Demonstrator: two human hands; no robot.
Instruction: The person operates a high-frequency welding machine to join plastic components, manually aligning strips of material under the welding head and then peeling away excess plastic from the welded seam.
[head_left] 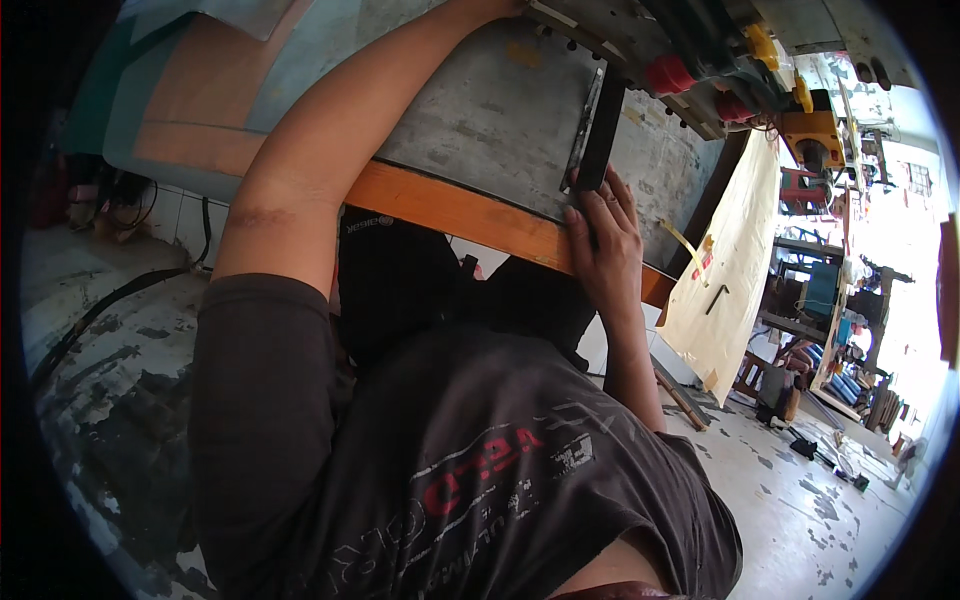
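A long, flat black bar (604,125) lies on the grey metal table top (480,115), running away from me toward the machine. Its near end is in my right hand (606,235), whose fingers are closed round it at the orange front edge. Right beside the bar, on its left, is a thin metal strip (582,130). My left arm stretches far across the table, and only part of my left hand (497,8) shows at the top edge by the machine. Its fingers are out of sight.
The machine (690,60) with red knobs and yellow parts stands along the table's far side. A cream sheet (722,290) hangs at the right with a black hex key (717,299) on it. A black cable (115,290) runs at the left. Cluttered shelves (810,300) stand farther right.
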